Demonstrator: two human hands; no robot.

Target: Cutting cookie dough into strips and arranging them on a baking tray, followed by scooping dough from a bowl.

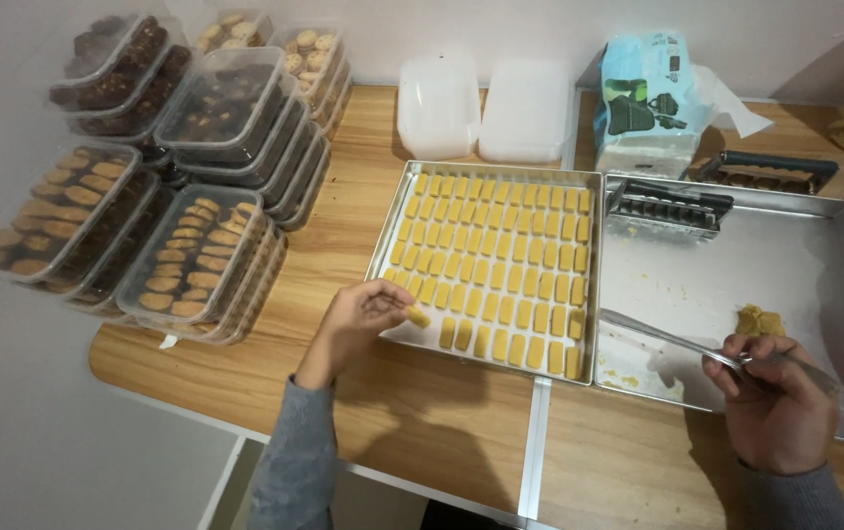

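Note:
My left hand (pixel 358 316) pinches a small yellow dough piece (pixel 419 317) over the near left corner of a metal baking tray (pixel 391 232) filled with rows of yellow dough pieces (pixel 500 260). My right hand (pixel 773 397) grips the handle of a long metal spatula (pixel 662 336), whose blade lies flat on a second, mostly bare metal tray (pixel 815 255). A lump of yellow dough (pixel 759 320) sits on that tray just above my right hand.
Stacks of clear lidded boxes of cookies (pixel 191 260) fill the table's left side. Two white plastic containers (pixel 481 106) and a blue tissue pack (pixel 650 98) stand at the back. Two metal dough cutters (pixel 665 209) rest at the right tray's far edge. The wooden table edge (pixel 196 388) runs close.

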